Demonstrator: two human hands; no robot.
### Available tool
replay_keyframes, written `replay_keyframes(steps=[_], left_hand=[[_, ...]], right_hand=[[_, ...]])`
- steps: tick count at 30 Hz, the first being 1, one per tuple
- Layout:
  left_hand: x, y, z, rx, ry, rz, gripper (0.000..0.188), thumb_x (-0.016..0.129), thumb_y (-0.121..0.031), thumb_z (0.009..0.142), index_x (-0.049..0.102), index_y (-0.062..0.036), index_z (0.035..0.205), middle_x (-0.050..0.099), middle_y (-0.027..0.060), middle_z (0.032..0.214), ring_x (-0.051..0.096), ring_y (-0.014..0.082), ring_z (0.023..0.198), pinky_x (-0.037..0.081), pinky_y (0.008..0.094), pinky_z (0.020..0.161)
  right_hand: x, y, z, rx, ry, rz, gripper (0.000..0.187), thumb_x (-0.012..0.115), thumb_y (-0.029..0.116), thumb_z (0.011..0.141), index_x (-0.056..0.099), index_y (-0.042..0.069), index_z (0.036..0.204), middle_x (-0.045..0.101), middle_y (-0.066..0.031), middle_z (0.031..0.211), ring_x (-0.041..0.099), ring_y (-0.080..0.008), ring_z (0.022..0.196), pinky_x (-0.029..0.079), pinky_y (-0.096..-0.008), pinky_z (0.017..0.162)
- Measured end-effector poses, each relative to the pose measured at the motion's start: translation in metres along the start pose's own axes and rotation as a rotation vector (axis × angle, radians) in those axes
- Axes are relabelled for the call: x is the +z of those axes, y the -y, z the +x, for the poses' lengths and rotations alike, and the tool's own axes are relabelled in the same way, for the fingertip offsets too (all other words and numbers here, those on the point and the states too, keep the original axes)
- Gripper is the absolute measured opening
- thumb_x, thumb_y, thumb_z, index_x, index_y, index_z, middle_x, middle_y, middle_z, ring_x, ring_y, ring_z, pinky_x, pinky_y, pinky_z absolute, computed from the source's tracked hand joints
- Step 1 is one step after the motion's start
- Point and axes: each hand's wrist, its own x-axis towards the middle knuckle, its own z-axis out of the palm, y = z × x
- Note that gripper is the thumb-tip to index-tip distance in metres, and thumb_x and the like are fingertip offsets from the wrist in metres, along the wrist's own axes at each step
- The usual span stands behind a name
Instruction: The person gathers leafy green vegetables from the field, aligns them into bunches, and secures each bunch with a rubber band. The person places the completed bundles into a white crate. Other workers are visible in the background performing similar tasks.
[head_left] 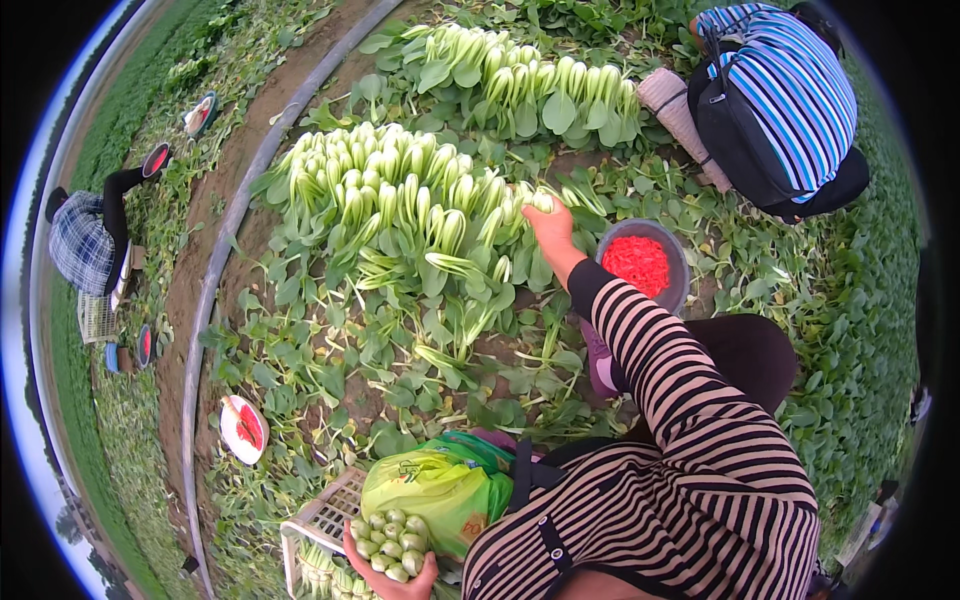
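Looks like an open-air vegetable field. Shows bare brown soil (200, 225) strewn with loose green leaves (300, 365), and cut, pale-stemmed leafy greens (385, 175) laid in rows directly on the ground. Has a long grey pipe (205, 300) running along the dirt and dense green plants (850, 370) growing at the right. Includes one person in a blue-striped top (790, 100) and another in a checked shirt (83, 240), both low among the leaves
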Motion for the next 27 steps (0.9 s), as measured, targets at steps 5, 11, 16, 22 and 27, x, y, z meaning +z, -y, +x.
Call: replay_keyframes(steps=[5, 11, 16, 22, 27], left_hand=[[0.001, -0.006, 0.0, 0.025, -0.018, -0.277, 0.127, 0.083, -0.013, 0.055, 0.002, 0.0031, 0.151, 0.019, 0.0232, 0.156, 0.03, 0.0341, 0.14, 0.025, 0.0423, 0.116], [-0.007, -0.015, 0.012, 0.119, 0.061, -0.195, 0.12, 0.083, -0.015, 0.06, 0.007, 0.0052, 0.151, 0.029, 0.0278, 0.151, 0.037, 0.0329, 0.138, 0.028, 0.0385, 0.115], [-0.013, -0.009, 0.004, 0.19, 0.089, -0.157, 0.117, 0.082, -0.017, 0.062, 0.008, 0.0033, 0.151, 0.035, 0.0256, 0.148, 0.042, 0.0323, 0.134, 0.032, 0.0382, 0.113], [-0.01, -0.011, 0.003, 0.24, 0.076, -0.104, 0.117, 0.084, -0.02, 0.062, 0.012, 0.0039, 0.151, 0.035, 0.0254, 0.148, 0.042, 0.0331, 0.134, 0.032, 0.0385, 0.112], [-0.002, -0.009, 0.009, 0.289, 0.053, -0.073, 0.116, 0.084, -0.021, 0.062, 0.013, 0.0041, 0.15, 0.035, 0.0253, 0.147, 0.041, 0.0331, 0.134, 0.032, 0.039, 0.112]], right_hand=[[-0.011, 0.059, -0.012, -0.115, 0.236, 0.083, 0.033, 0.078, 0.013, 0.076, 0.067, 0.002, 0.105, 0.069, -0.0015, 0.091, 0.062, -0.0105, 0.08, 0.051, -0.027, 0.075], [-0.023, 0.123, -0.055, -0.188, 0.56, 0.041, 0.033, 0.076, 0.007, 0.08, 0.066, 0.003, 0.111, 0.068, 0.0005, 0.097, 0.061, -0.007, 0.084, 0.05, -0.0235, 0.076], [-0.017, 0.155, -0.181, -0.237, 1.059, -0.05, 0.03, 0.074, 0.01, 0.081, 0.066, 0.006, 0.11, 0.068, 0.0002, 0.096, 0.061, -0.008, 0.086, 0.049, -0.023, 0.079], [-0.024, 0.149, -0.307, -0.557, 1.253, -0.296, 0.033, 0.071, 0.028, 0.079, 0.066, 0.019, 0.11, 0.069, -0.0106, 0.093, 0.065, -0.0318, 0.087, 0.052, -0.0387, 0.076], [-0.035, 0.137, -0.331, -0.299, 1.262, -0.104, 0.041, 0.074, 0.024, 0.079, 0.066, 0.014, 0.117, 0.07, -0.0123, 0.102, 0.068, -0.0281, 0.09, 0.053, -0.0359, 0.082]])
